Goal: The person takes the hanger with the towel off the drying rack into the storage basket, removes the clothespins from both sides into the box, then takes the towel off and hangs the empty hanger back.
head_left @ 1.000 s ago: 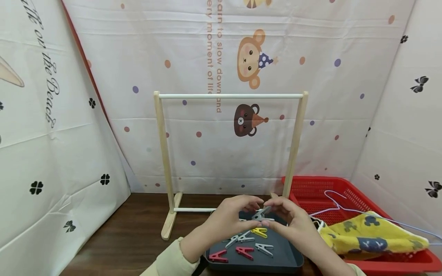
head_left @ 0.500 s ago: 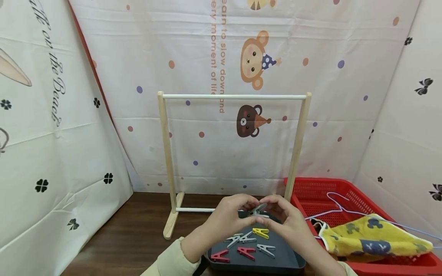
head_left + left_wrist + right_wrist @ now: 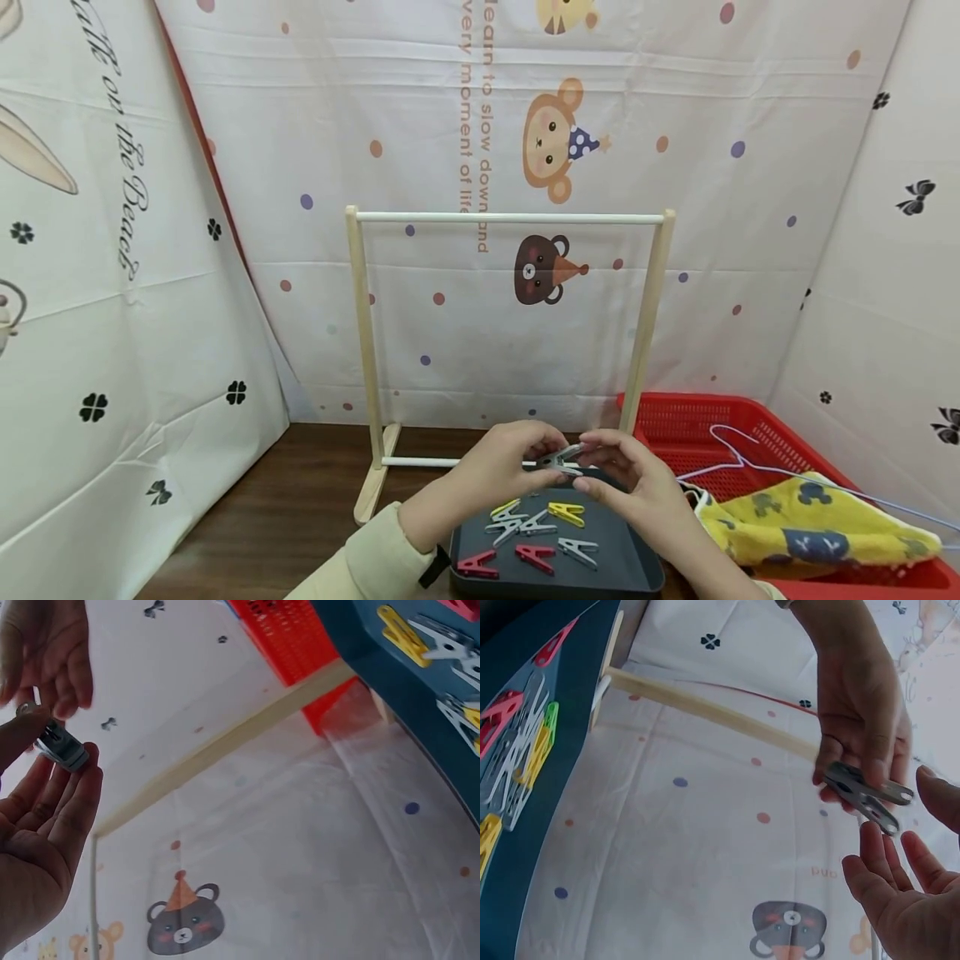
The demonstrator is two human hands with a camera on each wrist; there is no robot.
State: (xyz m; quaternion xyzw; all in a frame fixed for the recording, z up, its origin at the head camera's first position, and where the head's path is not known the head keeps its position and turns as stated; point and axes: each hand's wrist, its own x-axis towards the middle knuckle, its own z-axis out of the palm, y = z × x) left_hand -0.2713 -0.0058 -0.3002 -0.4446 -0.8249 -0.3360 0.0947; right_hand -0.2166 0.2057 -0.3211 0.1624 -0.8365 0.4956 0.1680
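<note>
My left hand pinches a grey clothespin between thumb and fingers, above the dark tray. In the right wrist view the two handle ends of this clothespin point out of the left hand toward my right hand. The right hand faces it with thumb and fingers spread apart; a small gap shows between them and the clothespin. Lying in the tray are two red clothespins, yellow ones and several light grey ones.
Behind the tray stands a wooden rack with a white top bar and a lower bar. To the right, a red basket holds a lilac hanger and a yellow patterned cloth. Printed curtains surround the table.
The right fingers came in close around the clothespin, then drew back a little to the right. The clothespin stays in the left hand, its tilt slightly changed. The head view has shifted slightly.
</note>
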